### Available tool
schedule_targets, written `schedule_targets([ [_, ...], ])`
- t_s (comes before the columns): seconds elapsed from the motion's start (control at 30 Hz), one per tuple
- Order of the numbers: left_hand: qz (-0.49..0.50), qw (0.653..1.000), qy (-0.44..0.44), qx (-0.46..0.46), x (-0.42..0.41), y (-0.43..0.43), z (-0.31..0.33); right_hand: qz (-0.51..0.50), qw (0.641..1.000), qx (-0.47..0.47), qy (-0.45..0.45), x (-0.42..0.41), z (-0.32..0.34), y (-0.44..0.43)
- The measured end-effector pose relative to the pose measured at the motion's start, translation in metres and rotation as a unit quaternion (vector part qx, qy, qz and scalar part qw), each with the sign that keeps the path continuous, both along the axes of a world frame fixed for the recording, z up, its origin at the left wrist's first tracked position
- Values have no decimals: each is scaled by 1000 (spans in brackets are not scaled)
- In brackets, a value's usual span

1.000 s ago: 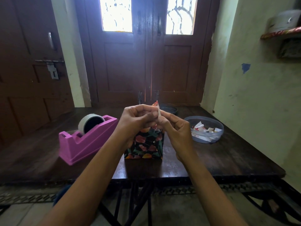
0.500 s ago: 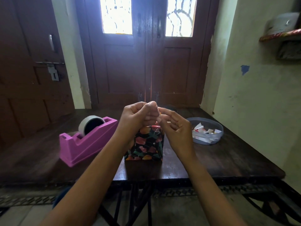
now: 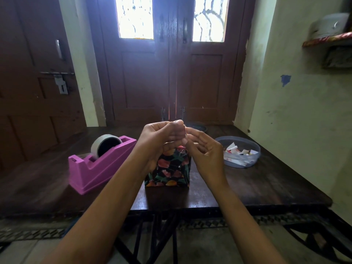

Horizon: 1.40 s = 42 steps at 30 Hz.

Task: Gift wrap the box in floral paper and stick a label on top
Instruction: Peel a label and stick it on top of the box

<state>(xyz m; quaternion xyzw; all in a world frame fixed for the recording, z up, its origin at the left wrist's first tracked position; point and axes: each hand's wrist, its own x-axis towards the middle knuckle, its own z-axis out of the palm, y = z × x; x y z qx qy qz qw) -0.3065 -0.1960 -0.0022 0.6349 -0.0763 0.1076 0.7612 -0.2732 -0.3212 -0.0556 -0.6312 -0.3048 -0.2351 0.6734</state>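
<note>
The box (image 3: 169,168), wrapped in dark paper with red and orange flowers, stands upright near the front edge of the dark wooden table (image 3: 257,183). Both my hands are raised just above it and meet at the fingertips. My left hand (image 3: 162,138) is curled and pinches a small label (image 3: 185,128), almost all of which is hidden behind its fingers. My right hand (image 3: 205,151) pinches the same label with thumb and forefinger, its other fingers loosely curled. The top of the box is hidden behind my hands.
A pink tape dispenser (image 3: 99,164) with a roll of tape sits left of the box. A round clear tub (image 3: 240,151) of paper labels stands at the right. A dark dish (image 3: 198,127) lies at the table's far edge, before the doors. A wall runs close on the right.
The label stood out between my fingertips a second ago and is now nearly hidden in my left hand. My right fingers have loosened and both hands stay above the box.
</note>
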Motion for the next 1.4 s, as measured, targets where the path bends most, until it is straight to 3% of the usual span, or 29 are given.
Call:
schedule_targets([
  [0.77, 17, 997, -29, 64, -2, -6, -3, -41, 998, -28, -25, 1, -3, -4],
  [1.13, 80, 956, -164, 229, 1, -9, -10, 30, 998, -33, 51, 0, 27, -17],
  [1.4, 75, 964, -140, 215, 1, -11, -8, 31, 994, -9, 108, 0, 29, -21],
])
